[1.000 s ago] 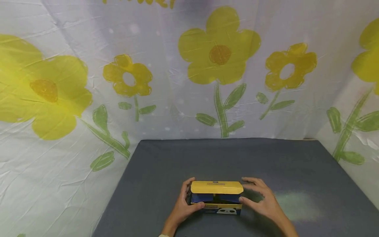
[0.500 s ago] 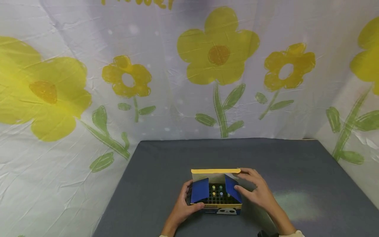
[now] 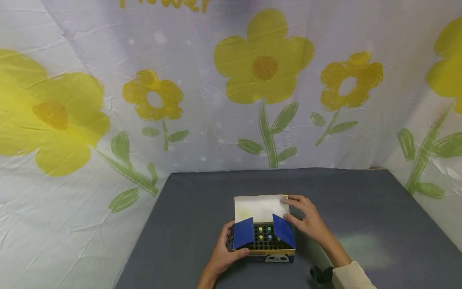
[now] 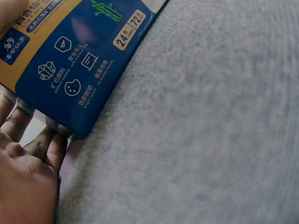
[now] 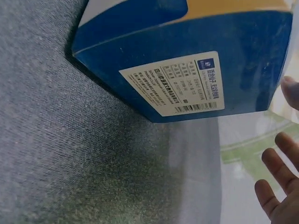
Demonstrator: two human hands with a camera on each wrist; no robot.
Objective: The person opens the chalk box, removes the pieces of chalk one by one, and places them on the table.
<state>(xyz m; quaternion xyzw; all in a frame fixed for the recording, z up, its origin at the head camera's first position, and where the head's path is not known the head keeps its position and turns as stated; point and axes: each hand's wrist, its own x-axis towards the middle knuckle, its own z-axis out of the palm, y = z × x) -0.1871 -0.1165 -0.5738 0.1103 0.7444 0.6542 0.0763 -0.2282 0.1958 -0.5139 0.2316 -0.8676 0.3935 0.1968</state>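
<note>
A blue and yellow chalk box (image 3: 278,258) with a panda face stands on the table, its white-lined lid (image 3: 258,208) tipped back. Two blue side flaps (image 3: 244,233) spread outward over a dark holder full of holes, where several chalk sticks (image 3: 260,230) show their coloured ends. My left hand (image 3: 221,252) grips the box's left end, thumb on the front edge and fingers round the side. My right hand (image 3: 309,221) touches the lid's right edge with extended fingers. In the right wrist view, its other fingers (image 5: 275,170) spread apart beyond the box's labelled end (image 5: 187,84).
The box stands near the front of a dark grey cloth-covered table (image 3: 202,200). Behind and beside the table hangs a white curtain (image 3: 213,132) printed with yellow flowers. A dark band (image 3: 320,275) shows at the right wrist beside a cream sleeve (image 3: 350,277).
My right hand has lifted the lid and swung it back, away from me, uncovering the flaps and chalk. My left hand has kept its grip on the box.
</note>
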